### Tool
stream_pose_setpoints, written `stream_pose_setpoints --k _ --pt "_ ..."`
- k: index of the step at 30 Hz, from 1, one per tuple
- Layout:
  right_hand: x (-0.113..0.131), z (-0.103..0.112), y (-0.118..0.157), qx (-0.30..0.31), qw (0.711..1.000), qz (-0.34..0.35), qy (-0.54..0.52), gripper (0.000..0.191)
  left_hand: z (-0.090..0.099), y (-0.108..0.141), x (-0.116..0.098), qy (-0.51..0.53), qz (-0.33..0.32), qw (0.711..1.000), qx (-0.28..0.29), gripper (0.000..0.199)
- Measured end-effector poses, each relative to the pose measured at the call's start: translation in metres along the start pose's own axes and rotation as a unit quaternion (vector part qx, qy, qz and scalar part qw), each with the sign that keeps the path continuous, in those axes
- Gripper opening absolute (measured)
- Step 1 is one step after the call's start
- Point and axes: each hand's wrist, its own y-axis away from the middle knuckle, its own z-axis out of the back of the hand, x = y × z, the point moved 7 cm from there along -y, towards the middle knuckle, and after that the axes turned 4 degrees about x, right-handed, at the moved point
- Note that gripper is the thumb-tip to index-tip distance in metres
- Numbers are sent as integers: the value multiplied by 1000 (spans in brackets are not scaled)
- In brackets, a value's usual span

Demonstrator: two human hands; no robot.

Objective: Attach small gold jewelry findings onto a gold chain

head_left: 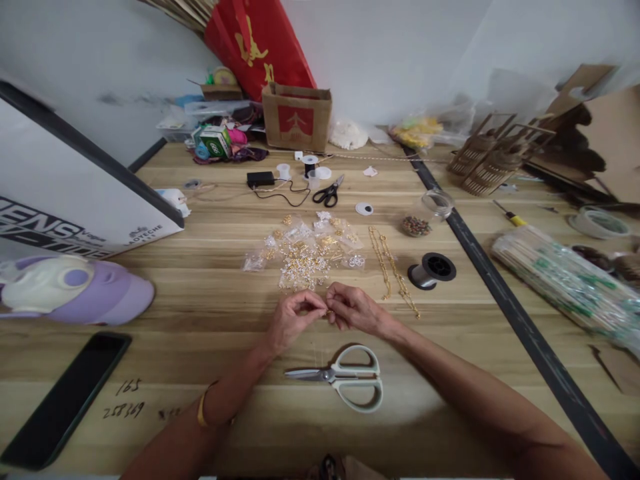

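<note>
**beadnoob:** What's actually between the fingers here? I can barely make it out.

**wirewrap_jo:** A tiny gold bead or finding [328, 311], too small to say which. The left hand [293, 319] and right hand [356, 309] meet fingertip to fingertip over the wooden table [210, 293], both pinched shut on that little piece. Left hand has a yellow bangle [202, 410] on the wrist.

**beadnoob:** And where's that relative to the big scissors?

**wirewrap_jo:** Using the white-handled scissors [345, 379] as the anchor: the pinched piece sits just beyond them, a bit past the handles. Further beyond is a pile of small clear bags of gold and silver findings [305, 250]. Beyond and to the right of the scissors lie gold chains [390, 270], then a dark spool of thin wire [431, 269] on its side, and past that a clear jar of mixed beads [425, 217] tipped over.

**beadnoob:** Rest of the bench?

**wirewrap_jo:** Far beyond the scissors there's a smaller black-handled pair [329, 192], a black box with a cord [261, 179], and a brown paper bag [297, 117] at the wall. Well left of the scissors: a black phone [65, 399] lying flat, pencilled numbers [125, 400] on the wood, and a purple cap [75, 288]. Well right: a bag of bamboo skewers [565, 280].
</note>
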Motion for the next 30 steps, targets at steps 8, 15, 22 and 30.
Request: stream_pose_setpoints --k 8,15,22,30 --pt "1 0 1 -2 1000 -3 21 17 -1 1 -6 -69 -27 997 2 13" --pt "4 -2 3 5 997 19 73 21 -3 1 -10 -156 -49 987 6 10" --pt "16 -6 7 9 986 38 163 19 4 3 10 -92 48 993 -50 12" --pt "26 -8 10 -7 966 64 250 17 8 3 20 -96 83 989 -70 7"
